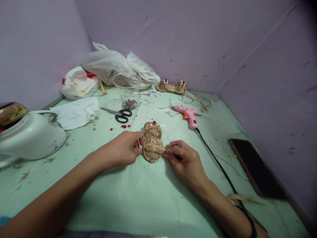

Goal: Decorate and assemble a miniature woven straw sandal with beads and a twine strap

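Note:
A small woven straw piece (pixel 153 142), coiled in a sole-like shape, lies on the green table (pixel 119 198). Red and white beads (pixel 154 123) sit at its far end, and a braided strand crosses its near half. My left hand (pixel 128 145) pinches the left edge of the piece, thumb and fingertips together. On the opposite side, my right hand (pixel 183 158) has its thumb and index finger closed on the right end of the strand. Beyond, a similar woven piece (pixel 170 88) with bead clusters rests by the wall.
Scissors (pixel 117 114), loose red beads (pixel 125 126) and a clear cup (pixel 127 89) with beads stand ahead. A pink glue gun (pixel 187 115) trails its black cord beside my right arm. A phone (pixel 255 168) lies right; a white pot (pixel 32 135) stands left.

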`<state>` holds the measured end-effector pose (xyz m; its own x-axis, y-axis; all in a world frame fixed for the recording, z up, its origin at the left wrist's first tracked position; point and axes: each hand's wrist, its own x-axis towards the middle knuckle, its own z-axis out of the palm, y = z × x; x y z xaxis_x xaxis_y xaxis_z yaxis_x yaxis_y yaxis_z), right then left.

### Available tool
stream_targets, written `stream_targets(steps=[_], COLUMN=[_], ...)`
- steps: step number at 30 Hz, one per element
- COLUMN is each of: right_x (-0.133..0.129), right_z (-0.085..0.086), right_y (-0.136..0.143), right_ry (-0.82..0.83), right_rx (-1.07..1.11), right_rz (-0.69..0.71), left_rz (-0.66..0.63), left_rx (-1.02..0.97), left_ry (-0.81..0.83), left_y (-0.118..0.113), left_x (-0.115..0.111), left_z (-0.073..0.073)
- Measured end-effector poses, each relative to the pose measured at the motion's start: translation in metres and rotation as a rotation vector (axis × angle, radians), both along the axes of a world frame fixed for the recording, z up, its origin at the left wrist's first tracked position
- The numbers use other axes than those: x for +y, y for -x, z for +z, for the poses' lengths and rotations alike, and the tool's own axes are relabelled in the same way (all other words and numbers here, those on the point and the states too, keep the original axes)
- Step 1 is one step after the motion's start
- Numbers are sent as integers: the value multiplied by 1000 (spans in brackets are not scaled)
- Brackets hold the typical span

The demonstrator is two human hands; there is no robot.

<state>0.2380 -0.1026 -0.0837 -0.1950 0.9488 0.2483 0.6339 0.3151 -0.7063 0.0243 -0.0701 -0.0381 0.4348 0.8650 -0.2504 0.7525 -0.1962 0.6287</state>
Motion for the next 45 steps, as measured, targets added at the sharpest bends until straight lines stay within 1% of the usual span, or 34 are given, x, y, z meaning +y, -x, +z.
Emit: stream_targets(steps=[2,6,8,11,13,14,16,20,23,28,33,37,39,42,43,45], right_x=[-1,0,0,1,0,0,0,0,1,2,2,2,2,2,2,2], right_z=[-1,0,1,2,2,3,3,4,4,3,3,4,4,4,4,4], right_y=[1,2,3,4,5,5,5,4,5,6,7,8,9,9,9,9], right_ry=[-26,4,15,18,15,13,8,-1,-9,1,26,31,25,25,25,28], right_rx=[3,17,2,-19,-33,-41,-57,-62,-58,-63,-84,-93,-110,-120,-117,-110], right_rz=[-2,19,28,24,16,14,8,3,0,-29,-55,-73,-75,-68,-66,-62], left_rz=[6,-2,17,119,190,202,160,-2,-19,46,102,88,144,309,332,317], left_rx=[11,37,64,50,-3,-38,-114,-216,-242,-219,-164,-167,-174,-128,-97,-35], left_ry=[0,-21,-49,-150,-234,-269,-326,-370,-348,-295,-280,-249,-226,-156,-122,-45], left_y=[0,0,0,-1,-3,-4,-7,-12,-15,-17,-19,-17,-14,-8,-6,-5], left_x=[-1,-1,-1,-3,-5,-6,-8,-11,-11,-11,-12,-12,-9,-2,1,5], left_z=[2,4,5,8,9,9,8,1,-2,-1,-1,2,4,4,3,0])
